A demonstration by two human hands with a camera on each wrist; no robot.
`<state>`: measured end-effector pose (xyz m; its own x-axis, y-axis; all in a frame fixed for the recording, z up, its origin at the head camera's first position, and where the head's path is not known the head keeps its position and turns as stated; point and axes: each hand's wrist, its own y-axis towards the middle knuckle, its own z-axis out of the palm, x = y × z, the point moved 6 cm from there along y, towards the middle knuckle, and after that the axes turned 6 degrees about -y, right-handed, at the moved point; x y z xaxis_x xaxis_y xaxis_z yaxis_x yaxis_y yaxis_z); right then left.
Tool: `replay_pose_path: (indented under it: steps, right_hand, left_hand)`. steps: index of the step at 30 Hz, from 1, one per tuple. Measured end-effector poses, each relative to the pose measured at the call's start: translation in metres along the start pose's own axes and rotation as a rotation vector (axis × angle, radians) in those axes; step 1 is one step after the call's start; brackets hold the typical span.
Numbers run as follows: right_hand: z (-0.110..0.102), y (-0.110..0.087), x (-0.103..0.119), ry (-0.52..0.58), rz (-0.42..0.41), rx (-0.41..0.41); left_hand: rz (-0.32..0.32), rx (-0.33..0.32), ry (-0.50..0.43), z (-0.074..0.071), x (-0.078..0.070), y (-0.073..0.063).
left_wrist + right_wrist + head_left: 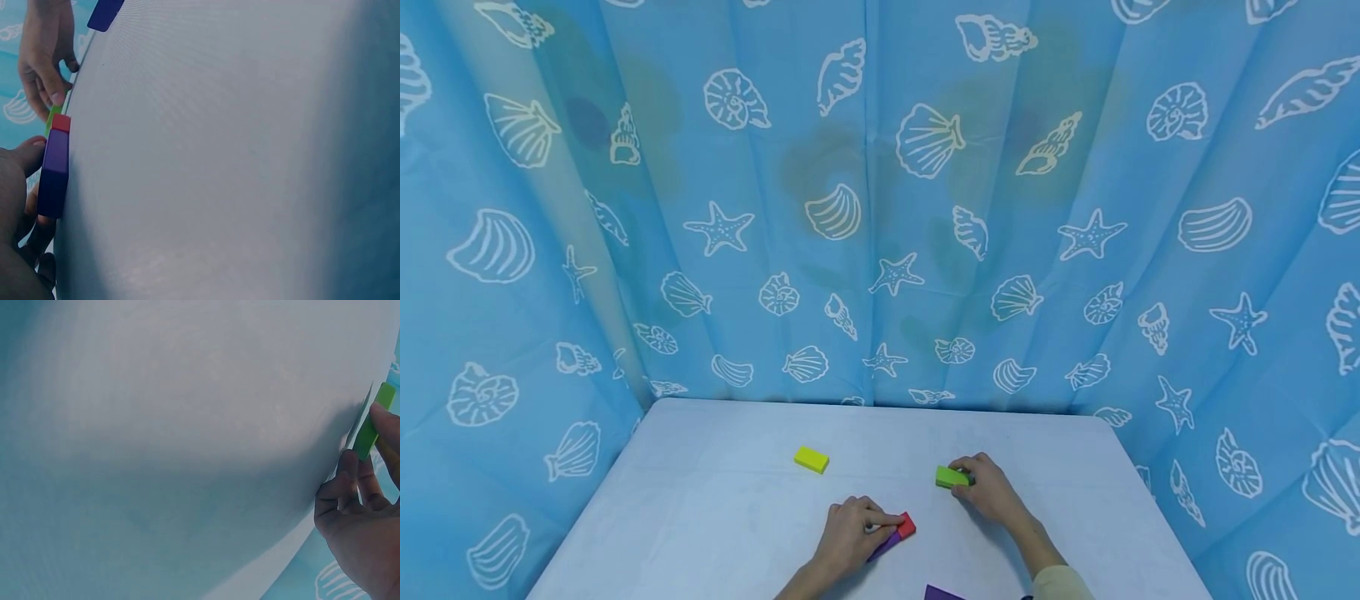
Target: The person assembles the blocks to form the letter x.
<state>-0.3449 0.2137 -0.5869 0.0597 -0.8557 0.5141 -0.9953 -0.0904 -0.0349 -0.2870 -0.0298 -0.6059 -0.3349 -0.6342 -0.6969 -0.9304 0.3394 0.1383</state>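
My left hand (pixel 848 533) holds a purple block (pixel 884 546) low over the white table, its fingertips reaching forward to a red block (pixel 907 525). The red block sits at the far end of the purple one, and the left wrist view shows the two lined up end to end. To the right, my right hand (pixel 988 487) pinches a green block (pixel 951 477) between thumb and fingers. In the right wrist view, part of this green block (pixel 375 420) is covered by the thumb.
A yellow block (pixel 811 459) lies farther back on the left of the white table (pixel 715 500). Another purple block (pixel 942 592) shows at the bottom of the head view, partly cut off. A blue curtain with white shells (pixel 868 208) hangs behind and beside the table.
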Motion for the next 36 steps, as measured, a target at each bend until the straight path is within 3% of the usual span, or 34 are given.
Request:
replay_pose_path:
  steps: [14,36]
  right_hand:
    - [-0.002,-0.001,0.005,-0.009,-0.043,0.007]
    - [-0.003,-0.007,0.012,0.006,-0.063,0.013]
  left_hand:
    - [0.03,-0.024,0.006,-0.002,-0.001,0.0]
    - [0.007,-0.013,0.022,-0.002,-0.001,-0.001]
